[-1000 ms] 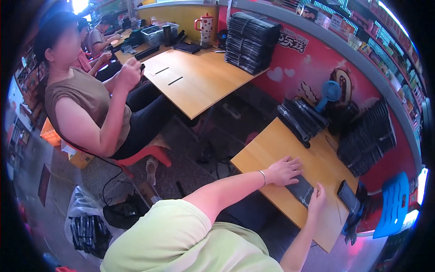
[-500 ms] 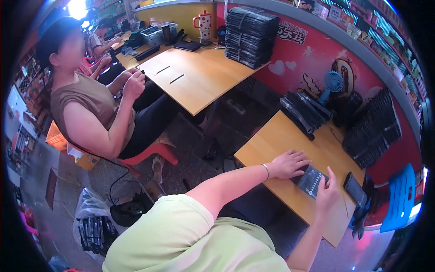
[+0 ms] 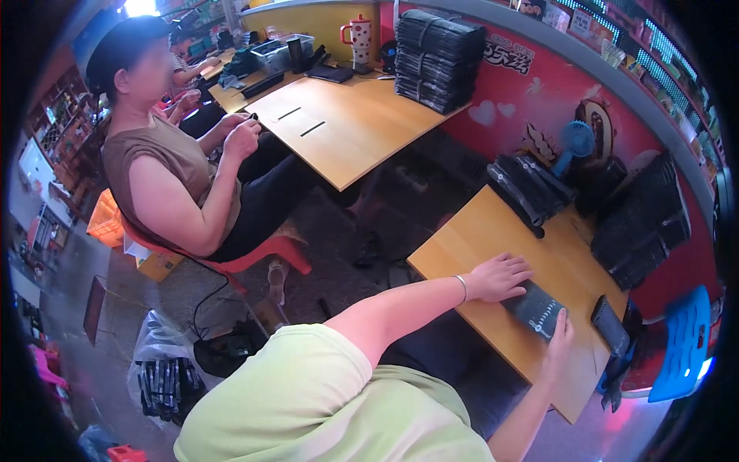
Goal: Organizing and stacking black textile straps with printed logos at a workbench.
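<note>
On the near table (image 3: 454, 245) lies a flat dark packet (image 3: 535, 309) with a row of pale marks along it. My left hand (image 3: 499, 277) rests palm down at its left end, fingers stretched and apart, the fingertips by its far edge. At the opposite end, my right hand (image 3: 561, 339) is turned on its side, fingers close together and pinching the packet's right edge; part of its grip is hidden. A black phone-like slab (image 3: 610, 325) lies to the right of that hand.
Black packaged bundles (image 3: 531, 189) and a leaning dark stack (image 3: 643, 219) stand at the table's far side, beside a small blue fan (image 3: 576, 142). A co-worker (image 3: 173, 169) sits at another table (image 3: 346, 127) on the left. A blue chair (image 3: 681, 346) stands at right.
My right hand's raised finger and thumb have come together at the packet's right edge. My left hand stays nearly in place. The whole view has shifted slightly.
</note>
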Demonstrator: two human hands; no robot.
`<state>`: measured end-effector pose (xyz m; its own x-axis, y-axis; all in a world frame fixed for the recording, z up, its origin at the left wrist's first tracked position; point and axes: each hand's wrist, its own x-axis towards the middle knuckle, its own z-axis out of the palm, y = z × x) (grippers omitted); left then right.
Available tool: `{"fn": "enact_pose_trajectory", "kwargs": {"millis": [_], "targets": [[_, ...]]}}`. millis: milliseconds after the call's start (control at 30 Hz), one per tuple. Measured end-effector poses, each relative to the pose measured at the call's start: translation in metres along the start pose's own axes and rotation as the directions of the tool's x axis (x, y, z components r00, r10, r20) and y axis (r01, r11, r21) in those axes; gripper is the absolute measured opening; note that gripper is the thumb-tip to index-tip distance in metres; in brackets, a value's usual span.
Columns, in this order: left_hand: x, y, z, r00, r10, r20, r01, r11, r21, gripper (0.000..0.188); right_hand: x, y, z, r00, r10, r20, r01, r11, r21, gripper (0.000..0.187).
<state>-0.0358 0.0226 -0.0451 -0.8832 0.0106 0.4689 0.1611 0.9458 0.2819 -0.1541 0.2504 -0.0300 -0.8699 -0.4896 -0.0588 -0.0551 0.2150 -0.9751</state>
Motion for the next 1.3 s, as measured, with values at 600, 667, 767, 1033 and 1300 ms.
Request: {"fn": "enact_pose_trajectory", "kwargs": {"millis": [600, 667, 767, 1033, 1300], "targets": [[0.006, 0.000, -0.008, 0.974, -0.222, -0.036, 0.203, 0.936, -0.289, 0.046, -0.053, -0.050, 0.018, 0.929, -0.334, 0.162, 0.368, 0.772, -0.518, 0.038], [0.007, -0.002, -0.010, 0.975, -0.220, -0.024, 0.202, 0.930, -0.306, 0.046, -0.059, -0.053, 0.020, 0.888, -0.397, 0.233, 0.450, 0.645, -0.617, 0.038], [0.005, 0.001, -0.007, 0.973, -0.223, -0.053, 0.197, 0.934, -0.299, 0.047, -0.056, -0.040, 0.018, 0.858, -0.445, 0.256, 0.504, 0.635, -0.586, 0.038], [0.004, -0.002, -0.006, 0.974, -0.210, -0.089, 0.161, 0.910, -0.383, 0.042, -0.063, -0.027, 0.013, 0.757, -0.554, 0.346, 0.620, 0.442, -0.648, 0.034], [0.007, 0.001, -0.012, 0.961, -0.247, -0.121, 0.177, 0.894, -0.412, 0.045, -0.067, -0.033, 0.014, 0.725, -0.621, 0.296, 0.642, 0.456, -0.616, 0.033]]}}
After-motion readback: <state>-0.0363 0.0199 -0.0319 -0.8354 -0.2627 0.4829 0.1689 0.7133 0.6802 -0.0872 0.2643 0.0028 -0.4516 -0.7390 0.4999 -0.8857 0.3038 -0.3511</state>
